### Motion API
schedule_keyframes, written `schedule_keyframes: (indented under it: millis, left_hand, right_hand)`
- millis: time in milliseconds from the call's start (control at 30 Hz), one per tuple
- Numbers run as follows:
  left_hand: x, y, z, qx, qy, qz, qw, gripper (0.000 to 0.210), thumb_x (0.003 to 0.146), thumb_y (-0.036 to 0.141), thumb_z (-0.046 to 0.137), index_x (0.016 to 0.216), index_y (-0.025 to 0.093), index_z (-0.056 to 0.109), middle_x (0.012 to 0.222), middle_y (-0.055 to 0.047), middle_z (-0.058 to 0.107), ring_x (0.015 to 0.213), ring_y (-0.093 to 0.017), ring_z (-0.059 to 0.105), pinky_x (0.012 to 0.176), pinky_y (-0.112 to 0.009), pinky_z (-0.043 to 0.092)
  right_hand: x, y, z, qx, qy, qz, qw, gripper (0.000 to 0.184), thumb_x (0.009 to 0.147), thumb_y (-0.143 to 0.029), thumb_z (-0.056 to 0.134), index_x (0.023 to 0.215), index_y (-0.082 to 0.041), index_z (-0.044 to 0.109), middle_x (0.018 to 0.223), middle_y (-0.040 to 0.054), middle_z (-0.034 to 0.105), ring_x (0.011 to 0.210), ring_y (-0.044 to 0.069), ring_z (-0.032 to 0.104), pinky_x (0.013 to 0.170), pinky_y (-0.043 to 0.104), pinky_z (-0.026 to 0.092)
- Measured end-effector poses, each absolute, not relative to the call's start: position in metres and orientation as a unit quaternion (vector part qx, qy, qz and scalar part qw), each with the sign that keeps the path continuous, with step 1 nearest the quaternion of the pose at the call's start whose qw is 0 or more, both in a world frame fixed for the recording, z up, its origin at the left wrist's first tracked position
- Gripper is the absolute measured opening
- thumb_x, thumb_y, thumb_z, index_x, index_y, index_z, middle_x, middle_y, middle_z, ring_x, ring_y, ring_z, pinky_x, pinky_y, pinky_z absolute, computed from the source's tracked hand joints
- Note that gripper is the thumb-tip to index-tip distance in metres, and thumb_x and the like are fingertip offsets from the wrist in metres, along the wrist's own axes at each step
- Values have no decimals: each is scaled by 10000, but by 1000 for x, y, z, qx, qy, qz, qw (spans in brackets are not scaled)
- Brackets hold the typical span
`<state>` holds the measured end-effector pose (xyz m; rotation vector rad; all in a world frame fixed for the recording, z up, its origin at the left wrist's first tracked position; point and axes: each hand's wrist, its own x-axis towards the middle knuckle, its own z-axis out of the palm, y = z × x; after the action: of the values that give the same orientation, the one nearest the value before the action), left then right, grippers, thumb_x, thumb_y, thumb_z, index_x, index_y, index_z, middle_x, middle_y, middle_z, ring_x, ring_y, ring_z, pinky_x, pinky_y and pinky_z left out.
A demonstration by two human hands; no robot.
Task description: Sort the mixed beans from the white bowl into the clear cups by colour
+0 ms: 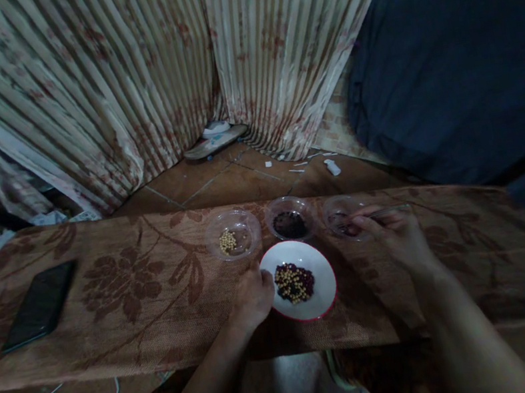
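My left hand (254, 295) is closed on the left rim of a white bowl with a red edge (325, 283). Inside the bowl lies a mix of yellow beans and dark red beans (295, 283). Over the right-hand clear plastic cup (330, 208), my right hand (395, 227) pinches a thin metal utensil (399, 207); its tip is too blurred to make out. A few dark reddish pieces show at the bottom of that cup. Yellow beans (228, 241) sit in the left clear cup (247, 223), and the middle clear cup (305, 206) holds small dark beans (289, 225).
A dark phone (40, 305) lies at the left on the patterned brown tablecloth (164, 329). Beyond the narrow table, striped curtains (157, 59) hang to the tiled floor, where a skateboard-like board (215, 142) and white scraps (332, 166) lie. Dark blue cloth (461, 53) hangs at right.
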<state>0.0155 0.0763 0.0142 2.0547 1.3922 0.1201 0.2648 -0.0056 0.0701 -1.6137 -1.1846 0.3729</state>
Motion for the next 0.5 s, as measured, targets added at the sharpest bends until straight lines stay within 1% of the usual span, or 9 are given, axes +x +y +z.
schedule_keyframes:
  millis: [67,133,200,267,333,400,500]
  left_hand:
    - [16,77,16,781,534,40,321,371,889,219,314,1134,88,559,1037,-151,670,964,-212,629,878,-295,437]
    - [16,77,17,781,532,42,324,377,889,219,313,1146,84,554,1041,-153,670,959,-216,630,875,-298,437]
    - [16,77,18,779,535,44,325,382,889,224,314,1156,87,550,1045,-151,670,955,-220,632,867,-303,438]
    - [16,76,19,775,542,38,322,381,886,227,323,1157,87,551,1037,-151,673,951,-222,632,861,-303,440]
    - [16,76,21,777,541,31,320,373,883,216,329,1144,79,558,1033,-152,672,955,-218,629,864,-294,439]
    - [16,75,22,784,529,29,323,365,884,205,323,1127,80,565,1043,-149,668,959,-209,626,870,-282,437]
    - [17,75,22,783,535,30,316,356,891,223,320,1117,97,565,1055,-141,664,961,-205,624,867,-284,442]
  right_hand:
    - [286,-11,70,-706,-430,84,556,232,754,-405,642,731,-177,676,773,53,688,664,183,646,582,285,524]
    - [303,-14,65,-735,-384,47,557,255,749,-420,641,751,-166,671,752,66,689,608,188,639,495,275,503]
    - [311,-14,59,-746,-379,34,547,282,742,-432,642,762,-153,671,758,83,694,615,200,644,473,273,498]
    - [308,-12,56,-739,-388,37,550,289,737,-434,646,764,-147,671,772,86,694,640,201,648,490,271,506]
    - [295,-8,57,-724,-391,62,565,275,744,-426,645,771,-153,669,754,65,686,634,184,642,514,267,512]
    - [277,-5,61,-703,-422,118,561,255,752,-418,644,763,-165,672,741,43,679,632,164,633,555,265,516]
    - [250,-2,62,-650,-523,247,493,249,769,-418,634,768,-175,688,766,40,684,678,157,630,626,269,515]
